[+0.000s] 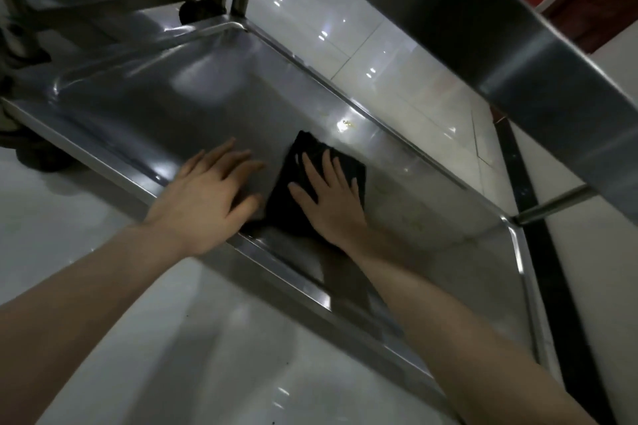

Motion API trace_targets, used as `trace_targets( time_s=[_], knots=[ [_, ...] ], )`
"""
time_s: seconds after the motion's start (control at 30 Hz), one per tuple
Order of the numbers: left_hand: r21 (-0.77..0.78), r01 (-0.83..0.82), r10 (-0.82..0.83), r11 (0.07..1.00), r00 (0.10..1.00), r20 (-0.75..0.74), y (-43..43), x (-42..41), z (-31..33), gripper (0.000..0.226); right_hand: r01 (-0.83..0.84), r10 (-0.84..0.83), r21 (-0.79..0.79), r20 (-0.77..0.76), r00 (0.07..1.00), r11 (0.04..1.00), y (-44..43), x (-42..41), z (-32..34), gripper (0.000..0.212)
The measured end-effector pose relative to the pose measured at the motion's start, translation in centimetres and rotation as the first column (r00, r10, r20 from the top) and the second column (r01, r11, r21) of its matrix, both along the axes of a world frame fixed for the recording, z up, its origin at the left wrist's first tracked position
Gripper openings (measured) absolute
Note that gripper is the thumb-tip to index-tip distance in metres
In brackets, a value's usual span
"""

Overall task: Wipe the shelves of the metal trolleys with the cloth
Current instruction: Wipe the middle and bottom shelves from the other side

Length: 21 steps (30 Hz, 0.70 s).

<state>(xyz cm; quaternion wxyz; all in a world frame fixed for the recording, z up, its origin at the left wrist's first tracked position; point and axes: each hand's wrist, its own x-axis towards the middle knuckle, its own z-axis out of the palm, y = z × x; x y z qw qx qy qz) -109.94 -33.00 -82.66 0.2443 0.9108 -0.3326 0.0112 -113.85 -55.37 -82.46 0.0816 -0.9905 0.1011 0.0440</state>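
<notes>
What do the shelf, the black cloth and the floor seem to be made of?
Shelf: probably stainless steel, smooth and shiny; it mirrors the lights. Cloth: soft matte fabric, folded flat; the weave is too blurred to name. Floor: likely glazed tile, glossy, with thin joint lines.

left grip (207, 197): palm down, fingers straight | right grip (331, 198): flat, fingers spread

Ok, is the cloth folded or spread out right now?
Folded, apparently: the black cloth lies as a compact rectangle with straight edges on the shelf, pressed flat under the right hand.
</notes>
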Motion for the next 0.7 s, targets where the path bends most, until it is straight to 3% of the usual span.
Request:
trace_targets(
  time_s=[0.1,0.2,0.4,0.53,0.6,0.7],
  knots=[
    [0.105,0.019,-0.023,0.994,0.999,0.036,0.0,-0.6,0.2,0.087,-0.131,0.127,0.036,0.094,0.987,0.991,1.4,-11.0,-0.5,0.061],
    [0.178,0.048,-0.064,0.983,0.994,0.086,-0.4,-1.5,0.2,0.087,-0.063,0.059,0.053,0.080,0.995,0.997,0.1,-15.8,-0.5,0.061],
    [0.145,0.191,-0.206,0.971,0.974,0.097,-4.0,-4.1,0.0,0.077,0.178,-0.177,-0.040,0.029,0.984,0.983,-5.6,-4.9,0.0,0.066],
    [0.166,0.173,-0.191,0.971,0.976,0.103,-3.7,-4.1,-0.7,0.079,0.318,-0.317,0.016,-0.049,0.947,0.948,-7.4,2.1,0.4,0.070],
    [0.163,0.148,-0.164,0.976,0.982,0.092,-3.5,-3.7,-0.7,0.082,0.322,-0.321,0.009,-0.057,0.945,0.947,-6.5,2.3,0.4,0.069],
    [0.184,0.138,-0.158,0.973,0.982,0.100,-3.5,-3.9,-0.5,0.086,0.159,-0.159,-0.016,-0.031,0.987,0.987,-4.3,-2.7,0.5,0.065]
  ],
)
